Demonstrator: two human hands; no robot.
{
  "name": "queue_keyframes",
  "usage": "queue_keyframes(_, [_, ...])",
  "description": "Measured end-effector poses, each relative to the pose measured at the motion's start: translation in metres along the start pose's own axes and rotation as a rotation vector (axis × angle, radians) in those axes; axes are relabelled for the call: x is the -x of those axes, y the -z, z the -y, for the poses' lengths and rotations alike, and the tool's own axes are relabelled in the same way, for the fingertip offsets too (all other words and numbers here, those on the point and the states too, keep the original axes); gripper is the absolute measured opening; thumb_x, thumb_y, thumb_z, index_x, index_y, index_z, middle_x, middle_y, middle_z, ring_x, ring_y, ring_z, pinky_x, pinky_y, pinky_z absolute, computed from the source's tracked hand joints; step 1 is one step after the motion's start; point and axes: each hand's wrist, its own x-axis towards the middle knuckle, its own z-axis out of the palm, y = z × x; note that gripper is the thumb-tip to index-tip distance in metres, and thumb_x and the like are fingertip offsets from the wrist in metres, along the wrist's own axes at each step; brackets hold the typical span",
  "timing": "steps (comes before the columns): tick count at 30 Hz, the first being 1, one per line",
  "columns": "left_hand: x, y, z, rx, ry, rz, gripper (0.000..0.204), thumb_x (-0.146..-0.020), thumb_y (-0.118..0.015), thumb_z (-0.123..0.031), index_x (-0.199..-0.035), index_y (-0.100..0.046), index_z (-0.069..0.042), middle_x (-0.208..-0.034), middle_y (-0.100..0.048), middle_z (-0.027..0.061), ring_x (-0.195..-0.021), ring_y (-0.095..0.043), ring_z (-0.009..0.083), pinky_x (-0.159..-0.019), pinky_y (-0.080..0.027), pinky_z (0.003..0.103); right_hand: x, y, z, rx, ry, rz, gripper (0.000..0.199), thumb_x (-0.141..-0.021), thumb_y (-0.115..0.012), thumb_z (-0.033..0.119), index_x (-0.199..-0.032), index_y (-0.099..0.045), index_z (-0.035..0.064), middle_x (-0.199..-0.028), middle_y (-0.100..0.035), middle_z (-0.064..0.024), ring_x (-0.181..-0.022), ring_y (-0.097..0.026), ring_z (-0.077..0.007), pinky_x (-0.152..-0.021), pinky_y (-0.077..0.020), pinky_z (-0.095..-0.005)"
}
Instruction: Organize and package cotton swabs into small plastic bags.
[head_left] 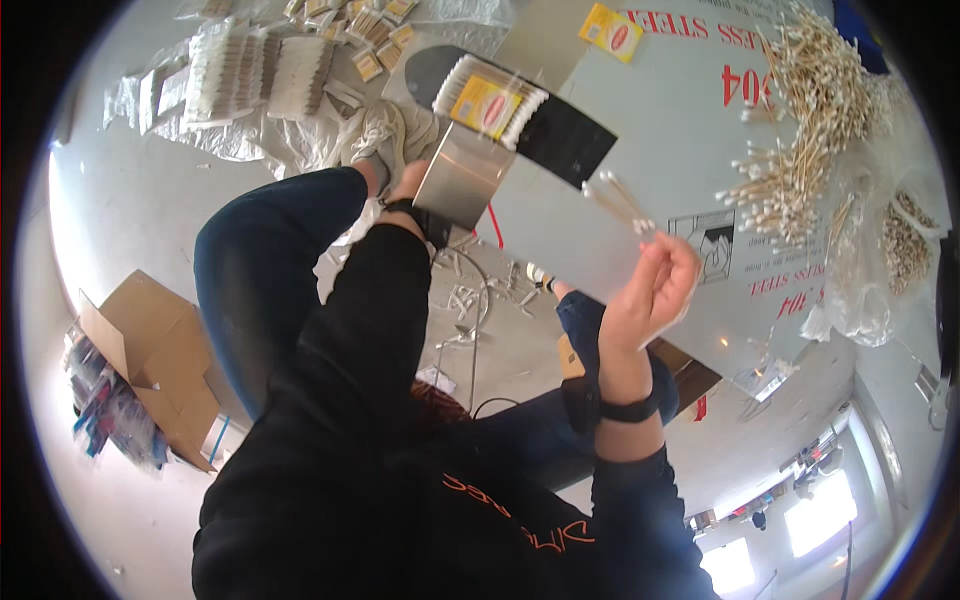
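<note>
My right hand [655, 290] is raised over the grey sheet-covered table [660, 130]. Its fingers pinch a small bunch of cotton swabs [622, 203], which points up and to the left. My left hand [408, 183] is at the edge of a shiny metal plate [465, 178], and its fingers are hidden behind that plate. Just beyond the plate, a pack of cotton swabs [460, 88] with a yellow label lies tilted, white tips showing along both ends. Under and beside it is a flat black panel [565, 135].
A large heap of loose cotton swabs [815, 120] covers the table's right side, beside clear plastic bags [865, 290]. One yellow card [611, 32] lies at the back. Stacked swab packs [230, 75] sit far left. An open cardboard box [155, 345] stands at left; loose swabs litter the floor.
</note>
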Motion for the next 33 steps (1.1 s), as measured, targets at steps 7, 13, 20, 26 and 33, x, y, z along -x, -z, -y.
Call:
queue_keyframes(7, [-0.035,0.052,0.027,-0.167,-0.14,0.117,0.019,-0.096,-0.051,-0.023,-0.094,-0.063,-0.008,-0.085,-0.065,0.0044,-0.072,-0.063,0.0185,-0.059,-0.051,0.035,0.0,-0.004,0.003,0.073,0.048,0.001,0.009,-0.093,-0.058,0.006,-0.1,-0.062,0.002,-0.091,-0.058,-0.005,-0.079,-0.055,-0.016,-0.071,-0.0464,-0.0276])
queue_keyframes(13, [0.035,-0.051,0.115,0.552,0.482,0.064,0.034,-0.098,-0.045,-0.024,-0.078,-0.061,-0.002,-0.066,-0.059,0.0068,-0.058,-0.058,0.0165,-0.053,-0.047,0.034,0.004,0.007,-0.006,0.192,0.012,-0.011,0.01,-0.094,-0.057,0.005,-0.101,-0.062,0.0011,-0.095,-0.057,-0.0056,-0.082,-0.057,-0.013,-0.075,-0.0482,-0.0257])
queue_keyframes(20, [0.079,-0.155,0.276,-0.254,0.608,0.308,0.02,-0.086,-0.061,-0.024,-0.097,-0.069,-0.01,-0.1,-0.07,0.0134,-0.094,-0.068,0.0308,-0.08,-0.053,0.041,0.001,0.006,0.007,0.206,-0.043,0.065,0.013,-0.096,-0.052,0.004,-0.107,-0.056,-0.0022,-0.103,-0.053,-0.0079,-0.087,-0.054,-0.0131,-0.077,-0.0452,-0.023])
queue_keyframes(26, [0.08,-0.194,0.301,-0.584,0.643,0.601,0.038,-0.089,-0.05,-0.037,-0.108,-0.071,-0.011,-0.118,-0.066,0.014,-0.112,-0.062,0.0314,-0.09,-0.05,0.039,0.005,-0.001,0.015,0.26,-0.069,0.005,0.014,-0.097,-0.045,0.004,-0.103,-0.056,-0.0022,-0.103,-0.053,-0.0093,-0.085,-0.052,-0.0137,-0.073,-0.041,-0.0214])
queue_keyframes(33, [0.09,-0.16,0.215,-0.454,0.752,0.138,0.03,-0.078,-0.065,-0.03,-0.093,-0.074,-0.006,-0.1,-0.07,0.0175,-0.101,-0.066,0.0333,-0.086,-0.051,0.042,0.007,0.024,0.013,0.507,0.042,0.119,0.021,-0.096,-0.043,0.002,-0.115,-0.05,-0.003,-0.101,-0.054,-0.014,-0.083,-0.052,-0.0197,-0.071,-0.0441,-0.0283])
